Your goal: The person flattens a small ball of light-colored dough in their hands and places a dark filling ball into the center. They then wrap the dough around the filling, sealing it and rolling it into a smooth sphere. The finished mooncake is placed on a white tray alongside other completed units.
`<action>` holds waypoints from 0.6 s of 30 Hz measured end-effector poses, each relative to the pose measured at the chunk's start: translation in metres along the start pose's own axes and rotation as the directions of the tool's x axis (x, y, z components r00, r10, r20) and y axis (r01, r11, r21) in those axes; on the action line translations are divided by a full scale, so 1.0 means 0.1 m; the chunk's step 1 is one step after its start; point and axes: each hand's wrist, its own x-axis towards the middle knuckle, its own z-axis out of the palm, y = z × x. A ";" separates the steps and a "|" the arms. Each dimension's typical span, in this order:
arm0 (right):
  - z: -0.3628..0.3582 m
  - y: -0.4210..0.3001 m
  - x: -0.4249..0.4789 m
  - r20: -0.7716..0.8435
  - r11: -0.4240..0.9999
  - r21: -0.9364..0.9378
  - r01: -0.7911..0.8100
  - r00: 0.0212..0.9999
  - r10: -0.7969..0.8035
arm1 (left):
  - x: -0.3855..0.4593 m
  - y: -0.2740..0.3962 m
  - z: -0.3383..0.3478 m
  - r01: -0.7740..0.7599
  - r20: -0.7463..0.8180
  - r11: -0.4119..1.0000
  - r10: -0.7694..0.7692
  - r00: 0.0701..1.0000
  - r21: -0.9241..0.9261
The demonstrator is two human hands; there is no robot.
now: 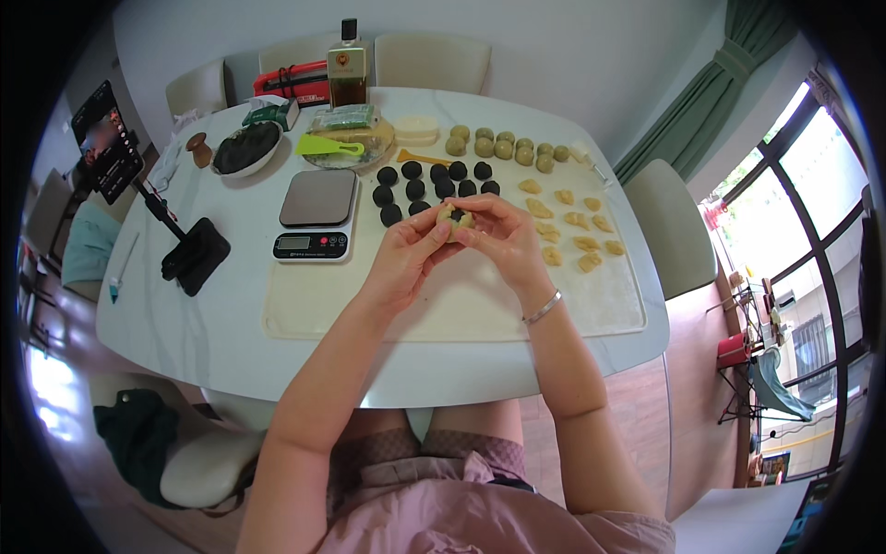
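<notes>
Between them, my left hand (408, 253) and my right hand (504, 239) hold a piece of pale yellow dough (454, 227) by its rim. Dark filling shows through the opening at its top. Just beyond my hands, rows of black filling balls (414, 190) lie on a cream mat (332, 298). To the right of my right hand are several flattened, irregular yellow dough pieces (587, 242). Farther back on the mat stand several round greenish-yellow balls (504, 148). Part of the nearest black row is hidden behind my fingers.
Left of the mat's middle sits a digital kitchen scale (318, 201). Beyond it are a green scraper (329, 145), a bottle (348, 69) and a bowl of dark paste (247, 147). A phone (107, 142) on a stand (196, 256) occupies the table's left side.
</notes>
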 end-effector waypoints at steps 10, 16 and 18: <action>-0.02 -0.17 0.01 0.100 0.988 -0.138 0.068 0.993 -0.055 | -0.02 0.06 0.04 0.053 -0.022 0.997 -0.054 0.998 -0.055; 0.10 -0.07 0.00 -0.076 0.936 -0.318 0.150 0.980 -0.183 | 0.01 0.07 0.06 -0.025 -0.087 0.993 0.015 0.996 -0.115; 0.15 0.00 0.01 -0.087 0.867 -0.433 0.247 0.946 -0.313 | 0.02 0.00 0.02 -0.088 -0.145 0.976 0.059 0.988 -0.198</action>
